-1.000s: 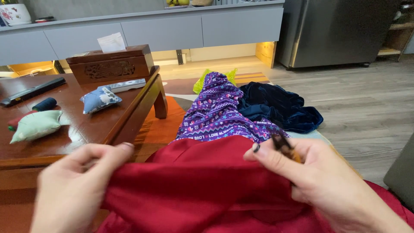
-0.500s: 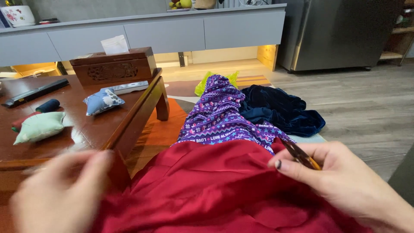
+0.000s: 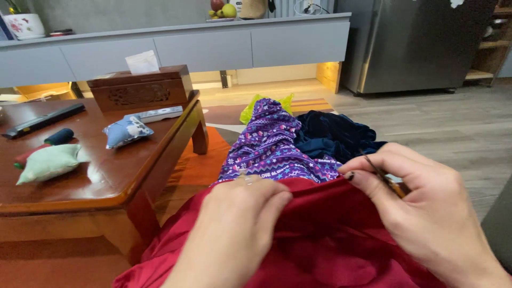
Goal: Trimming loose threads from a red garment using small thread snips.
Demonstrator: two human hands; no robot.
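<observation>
Far left, a green pouch [image 3: 49,162] and a blue patterned pouch [image 3: 127,131] lie apart on the wooden worktop [image 3: 114,178]. Centre now: the left hand [image 3: 234,224] pinches the top edge of the red cloth [image 3: 320,240] spread low across the lap. Right hand [image 3: 426,213] closed around small scissors [image 3: 385,178], purple garment [image 3: 272,146] just behind.

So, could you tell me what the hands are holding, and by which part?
The left hand pinches the red fabric at its upper edge; the right hand pinches a small, thin tool near its middle.
</observation>
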